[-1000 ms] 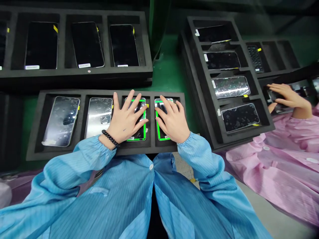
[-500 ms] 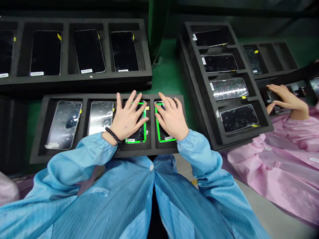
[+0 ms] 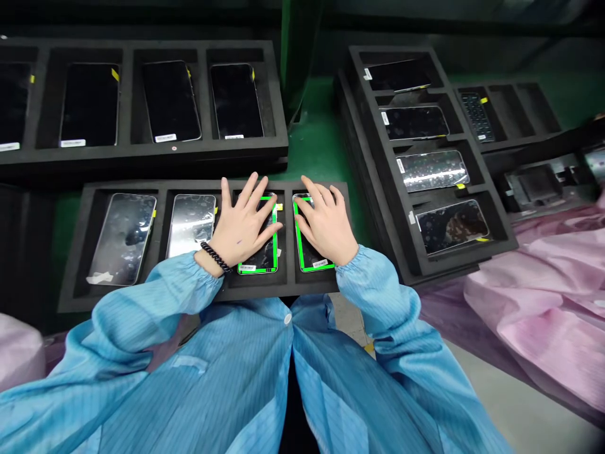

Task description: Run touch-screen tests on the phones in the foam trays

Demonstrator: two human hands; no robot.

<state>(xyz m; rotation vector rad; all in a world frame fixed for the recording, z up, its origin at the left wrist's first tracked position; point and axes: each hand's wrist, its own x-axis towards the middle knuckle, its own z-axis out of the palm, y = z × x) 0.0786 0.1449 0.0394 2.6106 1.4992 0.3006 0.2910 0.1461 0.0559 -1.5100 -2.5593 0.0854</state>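
Observation:
My left hand (image 3: 246,221), fingers spread, lies over a phone (image 3: 259,257) whose lit screen shows a green border. Over the rightmost phone (image 3: 309,255), which has the same green border, my right hand (image 3: 326,224) rests with fingers apart. Both phones lie in compartments of a black foam tray (image 3: 227,292) in front of me, and my hands hide part of their screens. To the left in that tray are two phones with dark, reflective screens, one (image 3: 191,221) next to my left wrist and another (image 3: 123,233) at the far left.
Behind stands a black foam tray (image 3: 189,154) with several dark phones. To the right, stacked trays (image 3: 401,233) hold several more phones in compartments. A green upright post (image 3: 300,57) rises at the back. A co-worker's pink sleeve (image 3: 553,277) is at the right.
My hands stay in nearly the same place on the two phones. The co-worker's hand at the right has gone out of view, and the pink sleeve has shifted right.

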